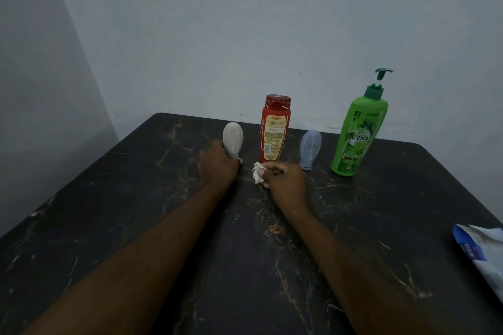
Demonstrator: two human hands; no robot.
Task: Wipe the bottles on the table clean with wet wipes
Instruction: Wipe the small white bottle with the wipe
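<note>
Several bottles stand in a row near the far edge of the dark marbled table. My left hand grips the base of a small cream squeeze bottle, which stands cap-down at the left end. A red bottle stands upright beside it. My right hand pinches a crumpled white wet wipe just in front of the red bottle. To the right are a small pale blue squeeze bottle and a tall green pump bottle.
A blue and white wipes packet lies at the table's right edge, partly out of view. Grey walls rise close behind the table and on its left.
</note>
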